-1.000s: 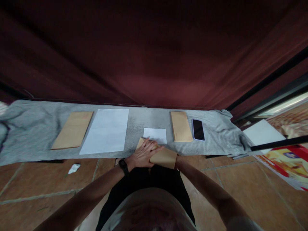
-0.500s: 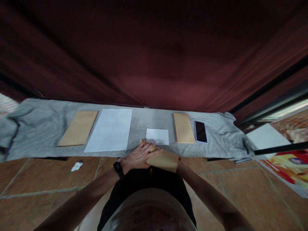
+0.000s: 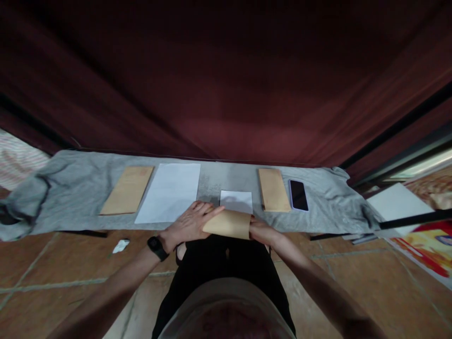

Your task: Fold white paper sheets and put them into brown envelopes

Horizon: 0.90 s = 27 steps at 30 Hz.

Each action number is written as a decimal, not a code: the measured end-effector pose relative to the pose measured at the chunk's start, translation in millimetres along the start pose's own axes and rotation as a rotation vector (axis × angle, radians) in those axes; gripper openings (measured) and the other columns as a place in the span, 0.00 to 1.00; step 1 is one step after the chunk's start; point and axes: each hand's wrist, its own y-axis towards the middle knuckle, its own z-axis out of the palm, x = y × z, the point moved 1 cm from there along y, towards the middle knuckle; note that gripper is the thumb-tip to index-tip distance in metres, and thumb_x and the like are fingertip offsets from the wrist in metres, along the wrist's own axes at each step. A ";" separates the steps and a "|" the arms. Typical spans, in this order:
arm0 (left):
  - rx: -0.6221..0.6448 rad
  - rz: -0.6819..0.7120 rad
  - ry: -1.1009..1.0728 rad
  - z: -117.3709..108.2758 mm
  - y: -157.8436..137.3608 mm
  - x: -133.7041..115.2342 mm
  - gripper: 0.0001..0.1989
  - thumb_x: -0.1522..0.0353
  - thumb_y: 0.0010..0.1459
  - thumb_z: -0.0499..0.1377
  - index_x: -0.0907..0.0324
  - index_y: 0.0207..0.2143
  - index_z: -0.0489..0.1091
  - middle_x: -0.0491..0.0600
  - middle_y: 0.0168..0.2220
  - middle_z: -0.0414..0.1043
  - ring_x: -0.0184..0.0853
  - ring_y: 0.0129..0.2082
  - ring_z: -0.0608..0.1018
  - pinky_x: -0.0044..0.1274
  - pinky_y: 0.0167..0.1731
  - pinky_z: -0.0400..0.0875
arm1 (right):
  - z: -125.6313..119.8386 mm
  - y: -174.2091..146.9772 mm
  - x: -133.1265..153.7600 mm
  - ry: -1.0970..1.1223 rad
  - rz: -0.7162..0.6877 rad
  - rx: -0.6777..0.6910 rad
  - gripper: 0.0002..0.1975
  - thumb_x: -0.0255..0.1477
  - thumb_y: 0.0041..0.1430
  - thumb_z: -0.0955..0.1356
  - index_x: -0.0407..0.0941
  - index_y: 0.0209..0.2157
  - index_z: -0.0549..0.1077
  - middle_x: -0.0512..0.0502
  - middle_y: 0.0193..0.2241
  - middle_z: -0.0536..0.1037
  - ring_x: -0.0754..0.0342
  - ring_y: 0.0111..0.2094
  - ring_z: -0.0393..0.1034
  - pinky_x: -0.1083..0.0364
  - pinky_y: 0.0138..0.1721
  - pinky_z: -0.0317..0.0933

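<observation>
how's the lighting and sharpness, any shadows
Head view: the red curtain darkens toward the top; head view: a faint shadow greys the small white sheet; head view: the held brown paper looks soft, with little fine detail.

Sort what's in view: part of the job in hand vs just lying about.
In the job:
- folded brown paper: left hand on one end, right hand at the other
- likely, being similar or close by: left brown piece, right brown piece, large white sheet, small white sheet

Apparently just lying about:
- phone
- white scrap on the floor
- red-and-yellow printed item
</observation>
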 end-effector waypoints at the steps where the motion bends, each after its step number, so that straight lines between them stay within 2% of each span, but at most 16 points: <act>1: 0.008 -0.035 0.014 -2.4 -6.0 13.8 0.48 0.65 0.54 0.64 0.50 0.73 0.45 0.55 0.57 0.67 0.47 0.57 0.69 0.36 0.59 0.58 | -4.1 1.7 -4.8 0.071 0.051 0.048 0.20 0.41 0.63 0.72 0.50 0.55 0.75 0.43 0.52 0.79 0.47 0.50 0.75 0.48 0.48 0.73; 3: 0.012 -0.116 0.023 -5.6 -20.0 46.5 0.49 0.63 0.54 0.64 0.52 0.74 0.43 0.56 0.60 0.67 0.48 0.58 0.69 0.36 0.60 0.58 | -13.5 5.6 -15.3 0.213 0.141 0.077 0.25 0.40 0.59 0.74 0.51 0.57 0.74 0.45 0.53 0.79 0.46 0.52 0.75 0.47 0.52 0.71; 5: 0.018 -0.239 0.006 -7.7 -35.0 82.3 0.51 0.58 0.56 0.63 0.54 0.74 0.39 0.58 0.63 0.65 0.48 0.62 0.68 0.36 0.62 0.55 | -22.3 10.6 -26.3 0.224 0.147 -0.029 0.26 0.39 0.57 0.74 0.52 0.57 0.75 0.45 0.56 0.78 0.47 0.54 0.74 0.45 0.58 0.67; 8: 0.080 -0.405 -0.011 -10.7 -52.5 129.2 0.55 0.54 0.54 0.63 0.55 0.74 0.36 0.59 0.65 0.64 0.49 0.65 0.66 0.38 0.66 0.50 | -27.0 20.3 -41.3 -0.045 0.035 -0.212 0.20 0.37 0.62 0.69 0.51 0.55 0.76 0.45 0.56 0.78 0.47 0.55 0.73 0.43 0.62 0.64; 11: 0.166 -0.491 -0.038 -11.5 -58.2 158.9 0.58 0.51 0.51 0.64 0.56 0.74 0.35 0.60 0.66 0.63 0.50 0.66 0.66 0.39 0.66 0.51 | -19.6 31.4 -52.4 -0.394 -0.137 -0.277 0.20 0.32 0.67 0.64 0.50 0.58 0.74 0.44 0.59 0.76 0.48 0.60 0.70 0.44 0.65 0.61; 14: 0.227 -0.534 -0.048 -5.8 -56.6 175.6 0.58 0.51 0.48 0.64 0.56 0.74 0.38 0.58 0.69 0.60 0.51 0.67 0.65 0.39 0.66 0.50 | -6.2 41.2 -62.7 -0.693 -0.266 -0.244 0.22 0.29 0.69 0.61 0.47 0.62 0.70 0.43 0.64 0.70 0.49 0.66 0.63 0.45 0.68 0.57; 19: 0.280 -0.546 -0.091 12.2 -57.2 193.8 0.58 0.51 0.47 0.64 0.52 0.74 0.38 0.54 0.73 0.51 0.51 0.71 0.58 0.41 0.68 0.45 | 9.6 47.7 -81.9 -1.085 -0.269 -0.261 0.23 0.30 0.71 0.62 0.44 0.65 0.67 0.40 0.68 0.63 0.46 0.69 0.56 0.42 0.69 0.53; 22: 0.274 -0.546 -0.102 18.0 -58.8 198.9 0.59 0.51 0.46 0.64 0.51 0.74 0.39 0.53 0.74 0.49 0.51 0.71 0.56 0.41 0.68 0.44 | 12.1 47.0 -87.6 -1.170 -0.266 -0.278 0.23 0.32 0.72 0.62 0.44 0.66 0.65 0.40 0.69 0.62 0.45 0.69 0.57 0.43 0.69 0.50; 27: 0.255 -0.517 -0.103 17.3 -60.0 200.4 0.62 0.51 0.41 0.67 0.55 0.74 0.42 0.56 0.74 0.48 0.54 0.71 0.57 0.39 0.68 0.48 | 11.8 46.4 -85.8 -1.182 -0.267 -0.279 0.23 0.34 0.73 0.61 0.45 0.66 0.65 0.41 0.68 0.63 0.46 0.68 0.57 0.43 0.69 0.50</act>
